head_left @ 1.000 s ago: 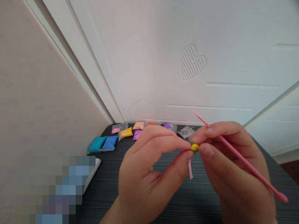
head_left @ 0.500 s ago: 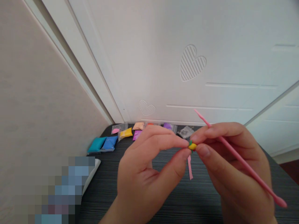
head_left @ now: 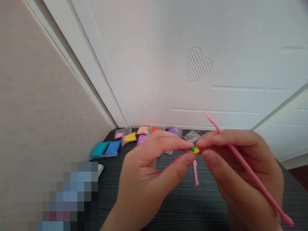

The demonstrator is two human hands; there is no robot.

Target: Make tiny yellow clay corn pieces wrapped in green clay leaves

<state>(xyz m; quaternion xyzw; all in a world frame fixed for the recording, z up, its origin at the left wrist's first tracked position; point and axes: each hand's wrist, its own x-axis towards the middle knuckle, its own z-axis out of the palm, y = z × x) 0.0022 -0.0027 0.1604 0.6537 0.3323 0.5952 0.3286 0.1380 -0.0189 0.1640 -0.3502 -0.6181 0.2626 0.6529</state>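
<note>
Yellow-and-green, the small piece (head_left: 195, 151) could flatten if over-squeezed by the left hand (head_left: 141, 173), fingertips pinched nearly together on it, while the right hand (head_left: 238, 179), fingertips slightly parted beside it, holds a pink tool (head_left: 251, 174).

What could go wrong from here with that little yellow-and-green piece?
The left hand pinches the small piece: too much pressure might deform it, too little might drop it. The pink stick slants across the right hand, so twisting that hand might swing it into the left.
</note>
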